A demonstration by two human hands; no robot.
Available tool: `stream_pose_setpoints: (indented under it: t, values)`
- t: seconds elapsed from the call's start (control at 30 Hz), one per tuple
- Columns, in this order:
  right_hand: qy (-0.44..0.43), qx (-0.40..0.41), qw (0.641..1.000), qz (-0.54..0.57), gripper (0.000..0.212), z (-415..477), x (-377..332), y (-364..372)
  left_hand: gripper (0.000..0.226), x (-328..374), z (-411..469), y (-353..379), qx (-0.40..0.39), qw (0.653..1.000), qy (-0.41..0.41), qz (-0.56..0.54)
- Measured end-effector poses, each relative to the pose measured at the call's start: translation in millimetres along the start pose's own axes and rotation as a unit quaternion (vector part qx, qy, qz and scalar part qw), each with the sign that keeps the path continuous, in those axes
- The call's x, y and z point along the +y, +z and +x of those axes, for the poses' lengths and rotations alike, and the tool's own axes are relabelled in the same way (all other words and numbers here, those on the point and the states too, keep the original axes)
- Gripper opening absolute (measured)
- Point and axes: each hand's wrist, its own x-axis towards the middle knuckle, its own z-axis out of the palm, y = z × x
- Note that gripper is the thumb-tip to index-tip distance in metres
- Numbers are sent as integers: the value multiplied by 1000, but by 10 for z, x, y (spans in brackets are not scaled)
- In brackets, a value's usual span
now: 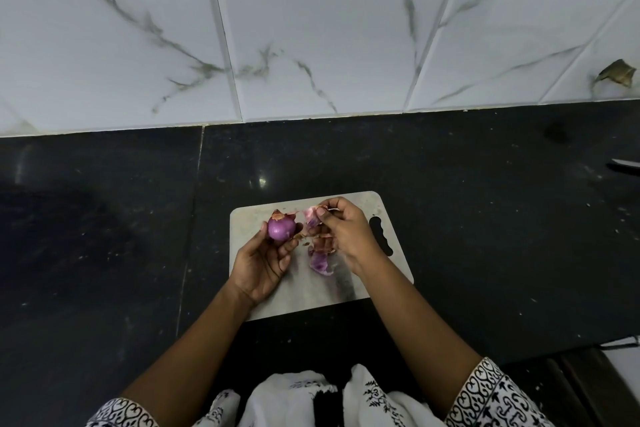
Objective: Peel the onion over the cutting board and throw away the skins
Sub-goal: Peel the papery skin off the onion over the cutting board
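Over the cutting board (349,288), toward its 10 o'clock corner: onion (281,229), purple and glossy, mostly bare, papery scraps clinging at the top end. Cupped in the left hand (265,262), fingertips wrapped round its lower half, long axis roughly upright with the ragged tip at 12 o'clock. Just beside it at 3 o'clock, not quite touching: right hand (341,232), fingers pinched shut on a strip of skin (313,217), pale pink and curling. More loose skins (320,262) lying on the board at 5 o'clock from the onion, beneath the right wrist. Right hand nearer the peelings, left hand the holder; so, by the look of it, next pull to the right and away from the bulb, then a gathering of scraps with that same hand. Board resting on the dark bench (485,236), handle slot at 3 o'clock. Knife tip (625,166) far off at 2 o'clock, at the frame edge. No bin in view. No brands, labels or legible writing anywhere; only printed patterns on the sleeves (485,395).
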Motion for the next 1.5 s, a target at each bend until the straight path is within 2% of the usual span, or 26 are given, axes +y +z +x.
stream_pose_setpoints:
  t: [0.13, 0.3, 0.43, 0.5, 0.63, 0.87, 0.93, 1.07, 1.27, 1.33, 1.4, 1.5]
  values:
    - [36, -20, 998, 47, 9, -40, -63, -6, 69, -1, -8, 11, 0, 1000, -10, 15]
    - [20, -97, 991, -93, 25, -90, -107, 9, 57, -5, -35, 66, -10, 998, -9, 62]
    - [-11, -128, 968, -213, 31, -90, -93, 57, 52, 3, -42, 48, -27, 998, -13, 60]
    - [-22, -133, 963, -235, 35, -83, -71, 75, 56, 2, -41, 30, -34, 998, -14, 52]
    - [-39, -118, 961, -248, 30, -58, -30, 72, 74, 6, -30, 2, -50, 998, -12, 45]
    - [-87, -66, 958, -264, 15, -75, -24, 59, 80, 2, -31, 17, -50, 996, -8, 67]
    - [-89, -56, 961, -257, 13, -82, -23, 73, 76, -1, -29, 18, -47, 996, -5, 73]
    - [-95, -47, 962, -253, 10, -102, -52, 84, 55, -6, -37, 9, -38, 996, -10, 85]
    - [-112, 8, 968, -225, 4, -85, -44, 41, 56, 6, -35, 1, -42, 997, -16, 61]
    - [-149, 51, 946, -282, 9, -90, -25, -12, 57, 7, -38, 0, -35, 998, -12, 45]
    - [-186, 74, 908, -369, 15, -94, 1, -73, 58, 3, -41, 0, -24, 999, -3, 32]
    - [-167, 8, 823, -542, 31, -115, 44, -121, 57, -10, -39, 7, -7, 999, 9, 30]
